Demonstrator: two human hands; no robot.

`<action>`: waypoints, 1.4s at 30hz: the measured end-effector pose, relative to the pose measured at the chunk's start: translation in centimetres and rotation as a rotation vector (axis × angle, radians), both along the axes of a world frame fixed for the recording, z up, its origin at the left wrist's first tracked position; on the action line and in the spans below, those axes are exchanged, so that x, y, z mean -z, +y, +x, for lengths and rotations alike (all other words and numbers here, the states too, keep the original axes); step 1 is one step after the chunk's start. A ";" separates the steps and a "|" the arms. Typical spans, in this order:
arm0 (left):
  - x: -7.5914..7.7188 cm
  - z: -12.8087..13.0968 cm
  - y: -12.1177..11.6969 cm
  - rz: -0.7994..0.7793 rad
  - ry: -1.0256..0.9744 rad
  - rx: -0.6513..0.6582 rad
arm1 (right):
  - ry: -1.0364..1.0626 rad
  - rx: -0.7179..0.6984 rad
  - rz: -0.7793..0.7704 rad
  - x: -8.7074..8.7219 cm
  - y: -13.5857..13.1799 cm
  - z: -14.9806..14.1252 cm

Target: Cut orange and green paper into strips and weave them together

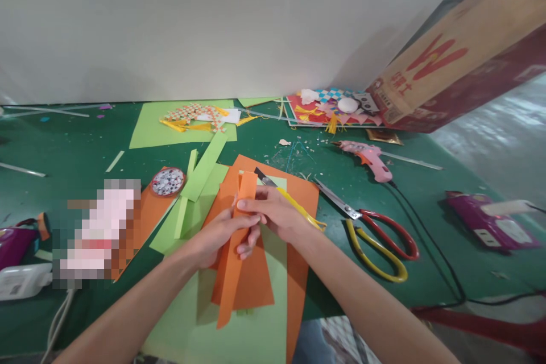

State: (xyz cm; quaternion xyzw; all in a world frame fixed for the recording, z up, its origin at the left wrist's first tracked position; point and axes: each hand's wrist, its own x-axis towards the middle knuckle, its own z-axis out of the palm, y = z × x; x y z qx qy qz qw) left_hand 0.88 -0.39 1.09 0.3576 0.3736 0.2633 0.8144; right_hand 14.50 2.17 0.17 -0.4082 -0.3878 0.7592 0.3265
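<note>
Both my hands grip a long folded orange paper strip (230, 273), held tilted above the sheets. My left hand (222, 236) wraps round its middle from the left, thumb across the front. From the right, my right hand (277, 210) pinches it near the upper end with thumb and fingers. Beneath lie an orange paper piece (258, 281), a pale green sheet (275, 318) and a larger orange sheet (302, 222). A yellow-handled knife (298, 207) sits partly hidden behind my right hand. Bright green paper strips (207, 165) rest left of the hands.
Scissors with red and yellow handles (358, 213) lie right, near a pink glue gun (367, 156) with a black cord. A round tub of googly eyes (168, 181) stands left. Woven paper pieces (200, 116) lie at the back; a large paper bag (460, 57) leans at back right.
</note>
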 end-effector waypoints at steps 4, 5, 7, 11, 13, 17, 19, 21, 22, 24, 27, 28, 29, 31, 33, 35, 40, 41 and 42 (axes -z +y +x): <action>0.3 -0.1 0.1 -0.020 -0.029 0.013 | 0.009 0.015 0.007 0.0 0.1 0.0; 0.3 -0.1 0.1 -0.028 -0.039 0.016 | 0.011 0.025 0.007 0.1 0.1 0.0; 0.4 -0.1 0.1 -0.042 -0.061 0.025 | 0.016 0.039 -0.002 0.1 0.2 0.0; 0.3 -0.1 0.1 -0.040 -0.069 0.039 | 0.005 0.056 -0.005 0.2 0.3 0.1; 0.2 -0.1 0.0 -0.043 -0.072 0.037 | -0.003 0.062 -0.012 0.1 0.3 0.0; 0.2 -0.1 0.0 -0.039 -0.076 0.034 | -0.002 0.068 -0.025 -0.1 0.2 0.0; 0.3 -0.1 0.0 -0.038 -0.083 0.037 | 0.000 0.070 -0.015 -0.1 0.1 0.0; 0.3 -0.1 0.0 -0.039 -0.084 0.042 | 0.006 0.067 0.001 0.1 0.1 0.0; 0.3 -0.1 0.0 -0.037 -0.083 0.044 | 0.008 0.067 0.011 0.2 0.2 0.0; 0.3 0.0 0.1 -0.036 -0.081 0.049 | 0.007 0.067 0.028 0.4 0.2 0.0; 0.2 0.0 0.1 -0.036 -0.084 0.051 | -0.002 0.056 0.041 0.5 0.3 0.0; 0.2 0.0 0.1 -0.034 -0.083 0.052 | -0.002 0.051 0.041 0.5 0.3 0.0; 0.2 0.0 0.0 -0.031 -0.080 0.053 | 0.001 0.046 0.037 0.5 0.2 0.0; 0.2 0.0 0.0 -0.028 -0.071 0.048 | 0.007 0.037 0.027 0.4 0.1 0.1; 0.3 0.0 0.0 -0.027 -0.070 0.043 | 0.010 0.032 0.017 0.2 0.0 0.1; 0.3 0.0 0.0 -0.033 -0.086 0.044 | 0.010 0.036 0.011 0.1 0.1 0.1; 0.4 0.0 0.1 -0.054 -0.099 0.064 | 0.054 0.077 0.020 0.2 0.5 0.3; 0.4 0.0 0.1 -0.057 -0.098 0.072 | 0.072 0.084 0.022 0.3 0.6 0.3; 0.4 0.0 0.1 -0.062 -0.095 0.081 | 0.089 0.091 0.024 0.4 0.7 0.4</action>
